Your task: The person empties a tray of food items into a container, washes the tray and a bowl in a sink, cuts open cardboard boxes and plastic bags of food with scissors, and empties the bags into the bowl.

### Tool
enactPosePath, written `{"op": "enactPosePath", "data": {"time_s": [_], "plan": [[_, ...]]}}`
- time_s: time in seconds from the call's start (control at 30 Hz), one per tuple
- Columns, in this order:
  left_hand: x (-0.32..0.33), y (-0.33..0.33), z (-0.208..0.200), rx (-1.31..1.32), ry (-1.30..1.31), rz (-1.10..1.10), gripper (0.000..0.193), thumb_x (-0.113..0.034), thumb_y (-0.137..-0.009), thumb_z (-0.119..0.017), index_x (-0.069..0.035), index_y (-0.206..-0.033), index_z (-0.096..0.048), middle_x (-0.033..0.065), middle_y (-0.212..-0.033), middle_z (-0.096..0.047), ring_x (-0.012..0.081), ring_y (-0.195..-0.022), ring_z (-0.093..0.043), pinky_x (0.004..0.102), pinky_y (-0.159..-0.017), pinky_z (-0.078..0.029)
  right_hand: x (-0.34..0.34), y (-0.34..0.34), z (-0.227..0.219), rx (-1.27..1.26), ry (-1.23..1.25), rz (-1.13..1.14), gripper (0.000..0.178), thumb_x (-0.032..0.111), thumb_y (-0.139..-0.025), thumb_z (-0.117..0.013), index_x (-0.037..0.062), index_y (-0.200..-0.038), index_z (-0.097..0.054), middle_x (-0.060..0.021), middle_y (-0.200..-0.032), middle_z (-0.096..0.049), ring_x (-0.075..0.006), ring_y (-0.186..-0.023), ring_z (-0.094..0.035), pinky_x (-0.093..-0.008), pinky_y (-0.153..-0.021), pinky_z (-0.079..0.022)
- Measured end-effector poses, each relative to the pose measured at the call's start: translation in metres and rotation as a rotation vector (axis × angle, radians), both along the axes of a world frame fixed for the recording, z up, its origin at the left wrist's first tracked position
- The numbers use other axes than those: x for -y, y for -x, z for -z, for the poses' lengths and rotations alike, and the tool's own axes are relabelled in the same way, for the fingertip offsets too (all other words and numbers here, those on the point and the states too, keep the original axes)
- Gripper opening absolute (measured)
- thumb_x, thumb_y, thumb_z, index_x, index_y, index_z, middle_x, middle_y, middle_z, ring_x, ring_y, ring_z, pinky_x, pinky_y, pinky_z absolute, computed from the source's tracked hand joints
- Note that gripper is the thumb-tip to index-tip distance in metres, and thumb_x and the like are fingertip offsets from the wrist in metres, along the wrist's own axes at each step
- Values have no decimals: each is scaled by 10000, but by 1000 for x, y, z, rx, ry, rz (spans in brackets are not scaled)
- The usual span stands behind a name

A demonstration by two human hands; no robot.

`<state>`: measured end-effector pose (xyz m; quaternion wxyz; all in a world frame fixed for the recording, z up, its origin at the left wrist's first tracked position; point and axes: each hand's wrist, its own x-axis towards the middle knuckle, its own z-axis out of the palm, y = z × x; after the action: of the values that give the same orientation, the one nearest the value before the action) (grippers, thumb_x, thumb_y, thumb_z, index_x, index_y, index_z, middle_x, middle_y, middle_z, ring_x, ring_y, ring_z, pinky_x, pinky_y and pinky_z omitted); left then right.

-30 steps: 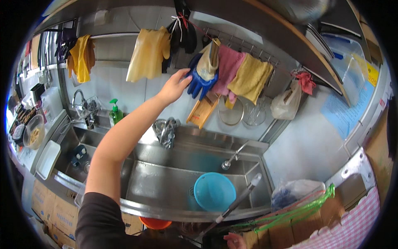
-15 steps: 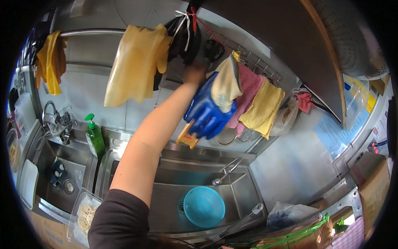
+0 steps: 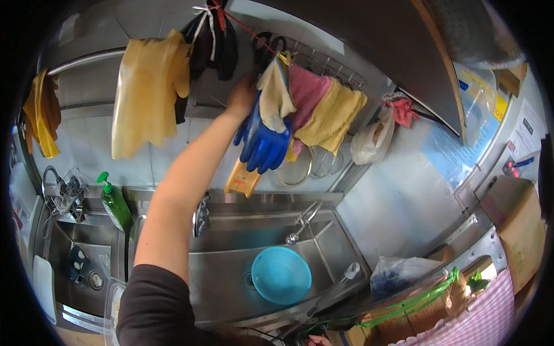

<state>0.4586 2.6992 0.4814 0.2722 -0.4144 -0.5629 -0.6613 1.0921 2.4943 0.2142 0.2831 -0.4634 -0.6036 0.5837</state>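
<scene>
Blue work gloves (image 3: 265,144) with pale cuffs hang above a steel sink (image 3: 222,288), where a person's left hand (image 3: 241,95) is raised to their upper left edge. The step in hand appears to be a reach in beside or behind the gloves; the next move would seem to call for the fingers to find a hold without dragging down what hangs close by. The left hand is blurred and in shadow, its fingers mostly hidden, so how far open it is, and whether it grasps anything or touches the gloves, cannot be told. The right hand (image 3: 318,340) shows only in part at the lower edge, its grip likewise unclear. Below the gloves juts a wooden slicer (image 3: 242,180); black loop handles (image 3: 279,45) hang just above. A pink cloth (image 3: 306,92) and a yellow cloth (image 3: 332,118) hang to the right, a yellow rubber glove (image 3: 144,92) to the left. In the sink sits a blue basin (image 3: 281,277), near a slim tap (image 3: 304,219); a green soap bottle (image 3: 117,207) stands farther left.
</scene>
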Motion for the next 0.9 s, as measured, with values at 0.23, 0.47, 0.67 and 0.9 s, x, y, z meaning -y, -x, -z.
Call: {"op": "enactPosePath", "data": {"time_s": [0.23, 0.47, 0.67, 0.9], "plan": [[104, -88, 160, 591, 194, 282, 452, -390, -957, -458, -16, -1194, -548, 54, -813, -548, 163, -706, -498, 326, -626, -432, 1, -37, 29, -19, -48, -96, 344, 159, -886, -635, 0, -1179, -552, -92, -1089, -606, -165, -1019, -584, -300, -910, -452], [211, -308, 222, -256, 102, 488, 391, -365, -1006, -350, -75, -800, -512, 40, -662, -480, 145, -614, -475, 255, -595, -380, -11, -43, -53, -306, -163, -214, 319, 59, -942, -522, -33, -1247, -496, -121, -1143, -597, -181, -1064, -576, -304, -925, -457], [183, -483, 144, -1178, 268, 819, 154, -282, -796, -570, -154, -880, -586, 11, -802, -512, 182, -728, -548, 329, -654, -448, 19, -106, -58, -1105, 665, -256, 340, 195, -993, -425, -67, -1199, -492, -136, -1012, -609, -220, -891, -611, -320, -803, -500], [146, -555, 118, -1293, -78, 915, 242, -174, -676, -640, -201, -912, -590, 6, -790, -488, 161, -694, -519, 287, -651, -431, 43, -144, -96, -1018, 503, -461, 658, 326, -773, -741, -40, -1223, -431, -136, -1083, -559, -232, -969, -567, -334, -843, -451]]}}
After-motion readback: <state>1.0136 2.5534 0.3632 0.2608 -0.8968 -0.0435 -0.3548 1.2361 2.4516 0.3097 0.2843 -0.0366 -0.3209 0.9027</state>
